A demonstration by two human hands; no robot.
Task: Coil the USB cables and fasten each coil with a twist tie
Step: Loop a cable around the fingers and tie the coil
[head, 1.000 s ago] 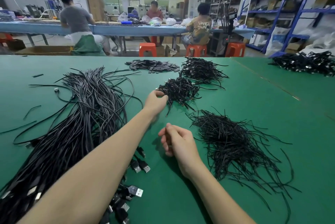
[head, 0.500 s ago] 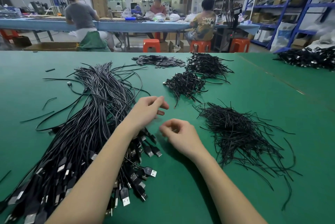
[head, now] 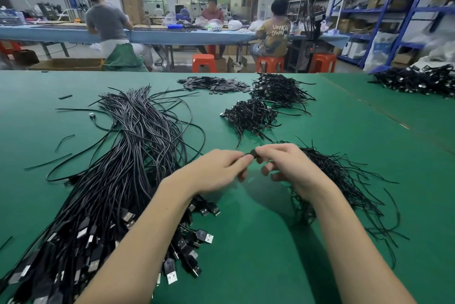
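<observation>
Fingers (head: pixel 242 159) of our left hand (head: pixel 216 170) and those of our right hand (head: pixel 289 168) meet over the worktop (head: pixel 246 242), both pinching one small dark piece (head: pixel 251 152) between their tips; it is too small for us to say whether it is a twist tie or a cable end; no coil hangs from either hand, so we judge that we are only starting on one item.

Just right of our right hand lies the loose heap of twist ties (head: pixel 344 188), thin black strands fanning toward the near edge; to our left the long bundle of uncoiled USB cables (head: pixel 118 180) runs from the far middle to the near left corner, its plugs (head: pixel 192 242) spilling beside our left forearm; the bundle is thick, so most of the work looks left to do.

Farther off sit two tangled piles of short black leads (head: pixel 251 116), (head: pixel 280 89), which may be finished coils, though we cannot tell; beyond them lies a flat scatter of small dark tabs (head: pixel 214 83), and another pile (head: pixel 418 80) lies far right.

Open green surface shows between our forearms and right of the ties, room enough for coiling; stray strands (head: pixel 64 139) lie left; the far edge is well apart from our hands.
</observation>
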